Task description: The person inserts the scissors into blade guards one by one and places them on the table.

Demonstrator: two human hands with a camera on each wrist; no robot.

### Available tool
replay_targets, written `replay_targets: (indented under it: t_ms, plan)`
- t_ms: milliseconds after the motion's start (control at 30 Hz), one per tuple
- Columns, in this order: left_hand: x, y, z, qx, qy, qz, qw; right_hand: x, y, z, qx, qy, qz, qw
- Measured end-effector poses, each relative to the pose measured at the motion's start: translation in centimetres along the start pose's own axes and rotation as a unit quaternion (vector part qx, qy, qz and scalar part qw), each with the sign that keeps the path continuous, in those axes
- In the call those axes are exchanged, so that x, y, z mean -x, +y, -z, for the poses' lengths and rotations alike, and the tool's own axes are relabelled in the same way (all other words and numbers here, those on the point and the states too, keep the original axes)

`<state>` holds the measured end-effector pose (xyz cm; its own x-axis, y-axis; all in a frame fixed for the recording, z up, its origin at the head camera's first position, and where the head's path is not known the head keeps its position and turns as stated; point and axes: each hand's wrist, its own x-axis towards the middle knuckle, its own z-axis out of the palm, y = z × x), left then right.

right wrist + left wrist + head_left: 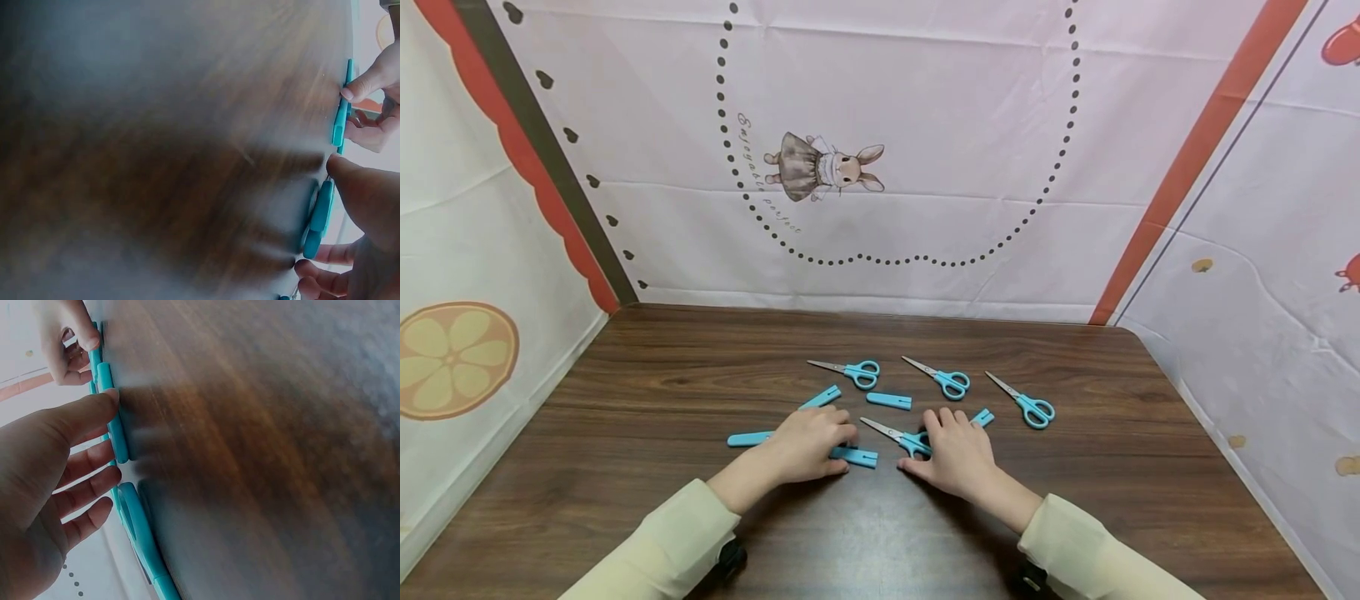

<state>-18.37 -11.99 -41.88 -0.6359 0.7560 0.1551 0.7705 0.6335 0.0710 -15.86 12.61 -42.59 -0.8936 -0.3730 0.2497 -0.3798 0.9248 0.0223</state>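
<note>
Left hand (pixel 805 443) pinches a flat light-blue plastic sheath (pixel 857 457).
Its slotted end juts toward the right hand (pixel 957 454), which straddles blue-handled metal scissors (pixel 913 442); whether it grips them, I cannot tell.

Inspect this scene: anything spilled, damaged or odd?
No spill or damage shows. The printed rabbit in a brown skirt on the pale fabric backdrop lies oddly sideways, not upright. Four blue-handled metal scissors lie bare-bladed.
</note>
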Motion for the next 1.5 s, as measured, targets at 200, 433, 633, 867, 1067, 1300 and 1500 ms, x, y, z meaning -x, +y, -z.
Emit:
replay_targets:
  t_ms: [200,433,633,867,1067,1300,1500]
  plan:
    - [-0.23,-0.06,0.06,0.001,-0.009,-0.003,1.0,-0.25,-0.06,0.03,-0.001,-0.01,-0.006,0.9999]
    - [-0.28,-0.02,0.13,0.006,-0.019,-0.002,0.9998,-0.24,-0.01,-0.22,-0.012,-0.004,-0.022,0.9997]
    - [-0.29,0.11,0.19,0.009,-0.012,-0.008,0.9999,-0.16,0.05,-0.42,-0.017,0.013,-0.028,0.9994]
    - [-0.26,0.17,0.11,0.008,-0.009,-0.007,0.9999,-0.27,0.2,-0.52,-0.027,0.023,-0.035,0.9988]
    - [-0.19,0.19,-0.06,-0.002,0.0,-0.014,0.9999,-0.41,0.28,-0.44,-0.044,0.036,-0.04,0.9976]
    - [-0.2,0.21,0.14,0.003,-0.002,-0.015,0.9999,-0.51,0.36,-0.47,-0.045,0.056,-0.037,0.9968]
    - [-0.25,0.28,0.42,0.012,0.004,-0.014,0.9998,-0.63,0.41,-0.5,-0.045,0.061,-0.043,0.9962]
